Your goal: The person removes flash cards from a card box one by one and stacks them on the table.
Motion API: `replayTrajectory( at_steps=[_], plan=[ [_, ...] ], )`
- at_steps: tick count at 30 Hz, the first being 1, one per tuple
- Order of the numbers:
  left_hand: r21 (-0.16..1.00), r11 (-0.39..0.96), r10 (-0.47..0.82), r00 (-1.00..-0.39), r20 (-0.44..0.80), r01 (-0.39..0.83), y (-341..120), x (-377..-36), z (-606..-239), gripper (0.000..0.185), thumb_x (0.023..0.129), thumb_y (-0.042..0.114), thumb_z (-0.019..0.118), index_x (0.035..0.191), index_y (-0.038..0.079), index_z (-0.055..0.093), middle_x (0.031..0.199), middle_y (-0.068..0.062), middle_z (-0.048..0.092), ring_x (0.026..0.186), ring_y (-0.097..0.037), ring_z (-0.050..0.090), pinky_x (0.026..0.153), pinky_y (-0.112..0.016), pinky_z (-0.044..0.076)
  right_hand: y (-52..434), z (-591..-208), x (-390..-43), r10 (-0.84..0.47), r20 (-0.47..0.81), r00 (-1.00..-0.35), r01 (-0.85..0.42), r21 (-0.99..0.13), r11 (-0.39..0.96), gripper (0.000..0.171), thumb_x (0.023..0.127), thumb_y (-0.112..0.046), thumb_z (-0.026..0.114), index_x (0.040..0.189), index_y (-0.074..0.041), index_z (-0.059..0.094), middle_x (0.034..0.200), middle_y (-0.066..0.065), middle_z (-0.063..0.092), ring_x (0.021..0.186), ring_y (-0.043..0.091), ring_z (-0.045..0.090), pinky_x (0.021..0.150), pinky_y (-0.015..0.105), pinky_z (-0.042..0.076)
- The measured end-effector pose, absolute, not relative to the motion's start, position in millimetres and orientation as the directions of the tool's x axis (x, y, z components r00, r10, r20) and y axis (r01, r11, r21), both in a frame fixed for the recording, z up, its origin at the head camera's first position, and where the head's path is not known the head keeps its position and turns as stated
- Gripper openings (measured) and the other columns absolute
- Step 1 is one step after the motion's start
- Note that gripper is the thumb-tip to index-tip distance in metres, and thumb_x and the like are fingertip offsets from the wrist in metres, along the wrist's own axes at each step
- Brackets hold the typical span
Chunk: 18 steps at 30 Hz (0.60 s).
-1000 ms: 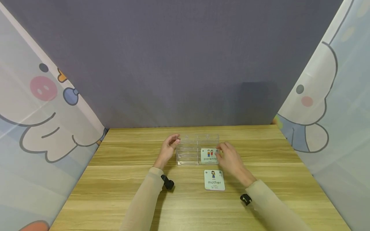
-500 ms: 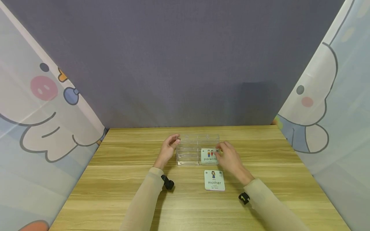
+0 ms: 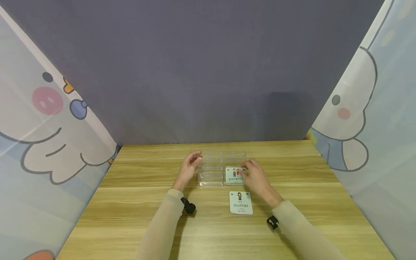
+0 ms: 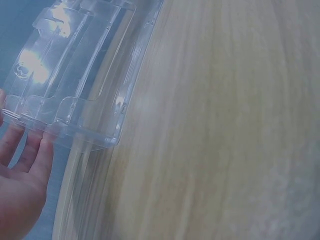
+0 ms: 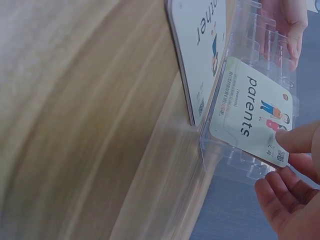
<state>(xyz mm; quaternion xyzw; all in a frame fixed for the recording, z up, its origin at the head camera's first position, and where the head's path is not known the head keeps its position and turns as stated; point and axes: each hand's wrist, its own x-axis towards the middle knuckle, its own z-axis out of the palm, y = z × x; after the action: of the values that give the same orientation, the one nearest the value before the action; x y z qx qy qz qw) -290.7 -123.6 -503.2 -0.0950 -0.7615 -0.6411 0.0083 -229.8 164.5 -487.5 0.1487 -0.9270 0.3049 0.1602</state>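
Note:
A clear plastic card rack with two columns of pockets stands near the table's far side. My left hand grips its left side, thumb in front; the left wrist view shows the fingers against the rack's edge. At the lower right pocket, my right hand pinches the top right corner of a flashcard marked "parents". In the right wrist view the thumb lies on the face of this flashcard, which sits in the pocket. How many cards are behind it is hidden.
A small stack of flashcards, "mother" on top, lies on the wooden table just in front of the rack. A dark grey panel rises behind the table. Cartoon-printed curtains hang on both sides.
The right hand has shifted slightly left, its fingers a little further over the "parents" flashcard's corner. The left hand, rack and "mother" stack stay in place.

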Motion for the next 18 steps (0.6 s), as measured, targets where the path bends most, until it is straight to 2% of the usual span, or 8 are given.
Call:
replayTrajectory(
  at_steps=[8,18],
  plan=[
    [0.975,0.141,0.102,-0.983,0.156,0.169,-123.2,-295.6,-514.2,0.034,0.105,0.015,0.057,0.139,0.006,0.059,0.131,-0.024,0.06,0.118,-0.032,0.057,0.102,-0.048,0.045,164.1,-487.3,-231.6,-0.192,0.376,-0.906,-0.373,-0.499,0.782,0.021,0.088,-0.004,0.078,0.107,0.0,0.07,0.102,0.007,0.062,0.089,0.02,0.057,0.074,0.034,0.053],
    [0.975,0.14,0.094,-0.983,0.161,0.173,-123.5,-296.9,-516.7,0.032,0.105,0.014,0.058,0.136,0.01,0.061,0.126,-0.018,0.064,0.113,-0.026,0.059,0.098,-0.043,0.048,163.9,-488.7,-233.0,-0.201,0.381,-0.902,-0.382,-0.491,0.783,0.022,0.086,-0.001,0.079,0.106,0.0,0.07,0.101,0.006,0.063,0.095,0.023,0.059,0.08,0.037,0.054]
  ],
)
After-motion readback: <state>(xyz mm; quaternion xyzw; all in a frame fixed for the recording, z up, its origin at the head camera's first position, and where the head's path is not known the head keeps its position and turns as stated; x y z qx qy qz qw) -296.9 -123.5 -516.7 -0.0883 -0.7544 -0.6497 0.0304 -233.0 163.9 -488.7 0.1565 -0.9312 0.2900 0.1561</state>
